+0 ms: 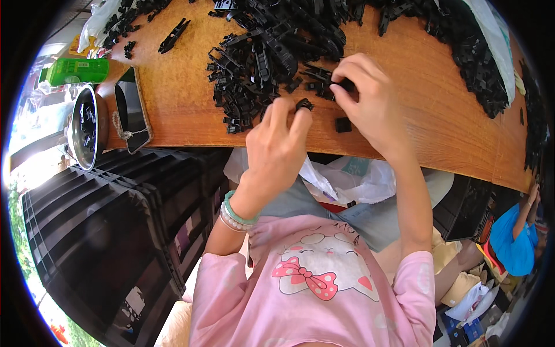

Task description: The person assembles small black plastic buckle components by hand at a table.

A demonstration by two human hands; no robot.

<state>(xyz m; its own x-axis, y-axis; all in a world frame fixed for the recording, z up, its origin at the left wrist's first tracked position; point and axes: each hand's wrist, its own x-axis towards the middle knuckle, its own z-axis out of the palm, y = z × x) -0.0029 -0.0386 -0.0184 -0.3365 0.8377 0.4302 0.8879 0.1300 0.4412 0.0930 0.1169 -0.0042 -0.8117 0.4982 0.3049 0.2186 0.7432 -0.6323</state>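
A large heap of black plastic parts (272, 46) lies on the wooden table before me, long slim pieces mixed with small blocky ones. At its near edge, my left hand (274, 141) has its fingers bent down and closed around a small black plastic part (304, 104), partly covered by the fingertips. My right hand (373, 95) pinches with thumb and forefinger at a black plastic piece (319, 81) on the heap's right side; its gripped end is mostly hidden. A loose black block (343, 125) sits below the right hand.
To the left are a phone (132, 110), a metal bowl (87, 127) with black parts, and a green bottle (76, 72). Black crates (104, 231) stand left of my legs. More black parts (483, 75) line the right side; a person in blue (514, 240) is beyond.
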